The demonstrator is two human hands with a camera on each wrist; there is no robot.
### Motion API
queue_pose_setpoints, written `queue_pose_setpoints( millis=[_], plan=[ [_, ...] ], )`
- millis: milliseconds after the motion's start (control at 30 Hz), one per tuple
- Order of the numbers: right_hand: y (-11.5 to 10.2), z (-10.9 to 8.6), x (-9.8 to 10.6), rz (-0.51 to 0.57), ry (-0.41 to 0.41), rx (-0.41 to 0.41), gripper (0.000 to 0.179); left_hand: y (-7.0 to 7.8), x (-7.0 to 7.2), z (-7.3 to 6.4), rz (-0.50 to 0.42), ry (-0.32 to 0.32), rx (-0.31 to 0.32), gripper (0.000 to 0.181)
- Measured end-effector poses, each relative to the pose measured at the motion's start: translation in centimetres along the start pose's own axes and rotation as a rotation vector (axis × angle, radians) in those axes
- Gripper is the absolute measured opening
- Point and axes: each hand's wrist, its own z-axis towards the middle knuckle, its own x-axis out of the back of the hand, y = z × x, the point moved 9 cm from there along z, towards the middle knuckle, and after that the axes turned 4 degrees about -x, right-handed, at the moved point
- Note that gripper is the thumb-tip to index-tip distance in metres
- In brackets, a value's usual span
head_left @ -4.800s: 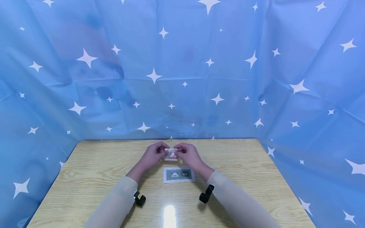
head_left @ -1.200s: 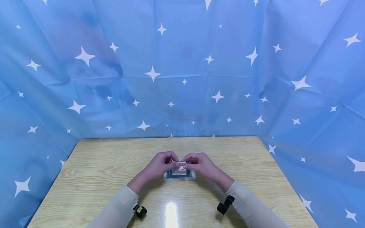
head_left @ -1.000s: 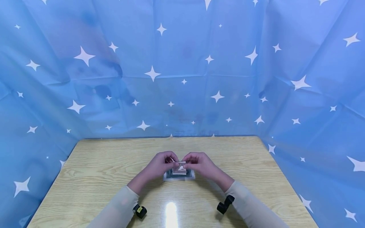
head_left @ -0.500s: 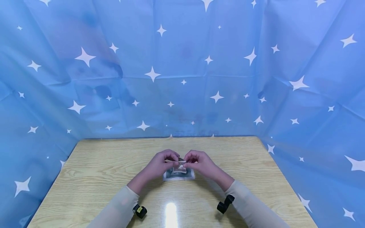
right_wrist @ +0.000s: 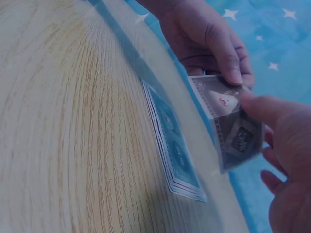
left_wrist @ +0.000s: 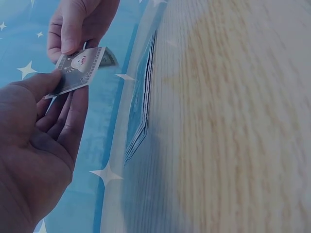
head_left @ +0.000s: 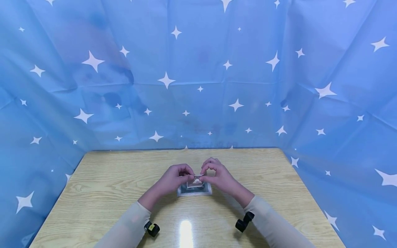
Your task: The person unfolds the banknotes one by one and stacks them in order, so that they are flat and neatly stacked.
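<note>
A small grey-brown play banknote (head_left: 194, 183) with a white cartoon figure is held up between both hands, bent across its middle. My left hand (head_left: 171, 181) pinches its left end, thumb on the printed face, as the left wrist view of the banknote (left_wrist: 77, 70) shows. My right hand (head_left: 221, 176) pinches the other side between thumb and fingers. From the right wrist, the banknote's lower half (right_wrist: 239, 138) angles away along a crease. Below the hands, a stack of blue-green play banknotes (right_wrist: 170, 141) lies flat on the table, partly covered in the head view.
The wood-grain table (head_left: 118, 199) reaches back to a blue curtain (head_left: 198, 69) with white stars. Black wrist cameras sit on both sleeves, one on the left wrist (head_left: 152, 228). A bright light reflection (head_left: 186, 234) shows near the front.
Both hands have come nearer and now hold the banknote over the stack instead of beyond it. Over the last half second the right fingers have risen and the banknote's bend has shifted.
</note>
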Motion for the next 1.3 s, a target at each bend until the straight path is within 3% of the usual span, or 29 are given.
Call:
queue_pose_setpoints(
  millis=[267, 467, 867, 1033, 1300],
  plan=[
    [0.9, -0.4, -0.6, 0.178, -0.058, -0.155, 0.009, 0.0, 0.3, 0.0, -0.014, 0.006, -0.010, 0.006],
    [1.3, -0.4, -1.0, 0.259, -0.079, -0.189, 0.007, 0.1, 0.5, -0.1, -0.021, 0.013, -0.025, 0.006],
    [1.5, -0.3, -1.0, 0.267, -0.078, -0.188, 0.008, -0.1, 0.4, -0.2, -0.030, 0.017, -0.016, 0.006],
    [1.6, -0.3, -1.1, 0.285, -0.076, -0.183, 0.010, -0.2, 0.5, -0.2, -0.004, 0.032, -0.041, 0.008],
    [1.9, -0.5, -0.6, 0.249, -0.019, -0.192, 0.013, -0.6, 1.3, -0.5, -0.002, 0.082, -0.021, 0.009]
  ],
)
